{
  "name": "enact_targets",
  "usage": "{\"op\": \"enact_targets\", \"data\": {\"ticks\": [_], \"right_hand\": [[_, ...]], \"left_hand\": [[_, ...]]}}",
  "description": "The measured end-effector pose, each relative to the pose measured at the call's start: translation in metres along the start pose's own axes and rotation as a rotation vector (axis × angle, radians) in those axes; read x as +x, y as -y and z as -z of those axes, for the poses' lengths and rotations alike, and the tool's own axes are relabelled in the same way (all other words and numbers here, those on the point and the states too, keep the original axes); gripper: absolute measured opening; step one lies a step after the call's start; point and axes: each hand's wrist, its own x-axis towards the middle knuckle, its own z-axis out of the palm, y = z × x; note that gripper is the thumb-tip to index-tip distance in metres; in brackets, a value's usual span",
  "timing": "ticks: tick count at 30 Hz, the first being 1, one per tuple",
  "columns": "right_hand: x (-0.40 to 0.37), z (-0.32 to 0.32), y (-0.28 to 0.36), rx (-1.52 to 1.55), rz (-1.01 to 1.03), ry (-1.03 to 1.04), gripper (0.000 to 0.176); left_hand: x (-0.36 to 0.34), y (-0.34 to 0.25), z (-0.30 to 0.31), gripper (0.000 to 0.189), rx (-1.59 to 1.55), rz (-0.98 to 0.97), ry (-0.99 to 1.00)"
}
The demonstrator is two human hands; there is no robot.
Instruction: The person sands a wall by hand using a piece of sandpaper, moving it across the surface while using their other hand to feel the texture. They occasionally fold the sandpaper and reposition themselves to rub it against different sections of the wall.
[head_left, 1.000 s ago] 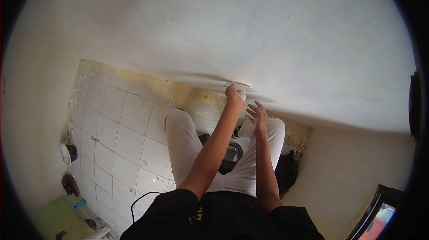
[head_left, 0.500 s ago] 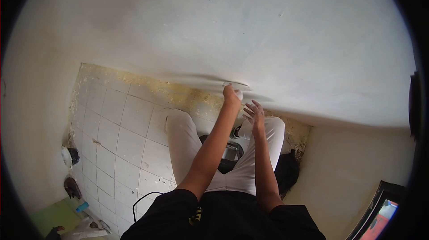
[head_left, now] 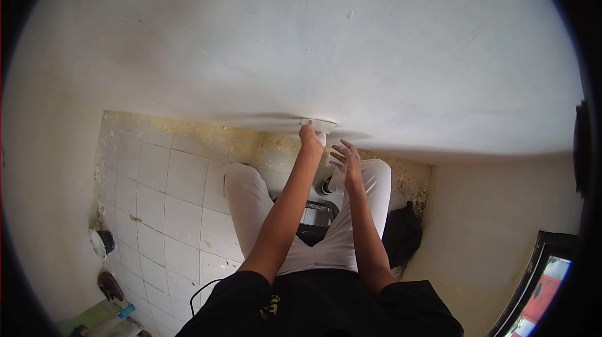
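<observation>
My left hand (head_left: 311, 136) is closed on a flat, pale plate-like tool (head_left: 323, 126), whose face lies against or very close to the white wall (head_left: 376, 54). The tool is low on the wall, just above the yellowish, flaking strip at the floor's edge. Part of the grip is hidden by the fingers. To its right, my right hand (head_left: 347, 158) hangs in the air with its fingers spread and nothing in it. Whitish dust or paste marks its fingers.
Between my legs is a black object with a frame (head_left: 315, 216). A black bag-like item (head_left: 401, 233) lies by my right leg. At the left wall are a round container (head_left: 100, 243) and dark footwear (head_left: 110, 285). Part of another person shows at the bottom left.
The whole view has tilted and shifted slightly. Both hands appear a little further left in the picture. The left hand keeps its grip on the tool, and the right hand's fingers remain spread.
</observation>
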Motion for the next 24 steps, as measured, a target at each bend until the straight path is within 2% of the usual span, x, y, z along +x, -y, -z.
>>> {"op": "enact_targets", "data": {"ticks": [2,4,7,11,13,16,17,19,21,23,24], "right_hand": [[-0.002,0.001,0.002,-0.002,0.010,0.015,0.053],[-0.006,0.000,0.006,-0.010,0.033,0.020,0.054],[-0.011,0.003,0.012,-0.004,0.039,0.016,0.054],[-0.013,0.007,0.009,0.027,0.036,0.022,0.054],[-0.009,0.006,0.007,0.042,0.006,0.011,0.054],[-0.009,-0.001,0.010,0.004,0.026,0.030,0.053],[-0.011,-0.002,0.010,0.006,0.032,0.028,0.053],[-0.011,-0.002,0.017,0.003,0.042,0.044,0.051],[-0.017,-0.004,0.027,0.019,0.047,0.033,0.050],[-0.028,-0.007,0.031,0.039,0.033,0.024,0.050],[-0.032,-0.009,0.034,0.060,0.050,0.035,0.049]], "left_hand": [[0.011,0.001,0.007,0.030,0.032,-0.037,0.003],[0.006,-0.007,0.005,0.030,0.093,0.030,-0.022],[-0.027,-0.012,-0.014,0.029,-0.039,0.029,0.008],[-0.037,-0.010,-0.018,0.028,0.051,-0.098,0.067],[-0.017,-0.005,-0.009,0.029,0.047,-0.128,0.032],[0.057,-0.012,0.033,0.033,-0.091,0.094,0.038],[0.056,-0.018,0.036,0.033,-0.089,0.096,0.043],[0.047,-0.021,0.035,0.033,-0.047,0.066,0.103],[-0.032,-0.022,-0.005,0.032,-0.057,0.009,0.059],[-0.068,-0.019,-0.017,0.029,0.247,-0.012,0.045],[-0.064,-0.013,-0.014,0.030,0.008,-0.010,0.133]]}}
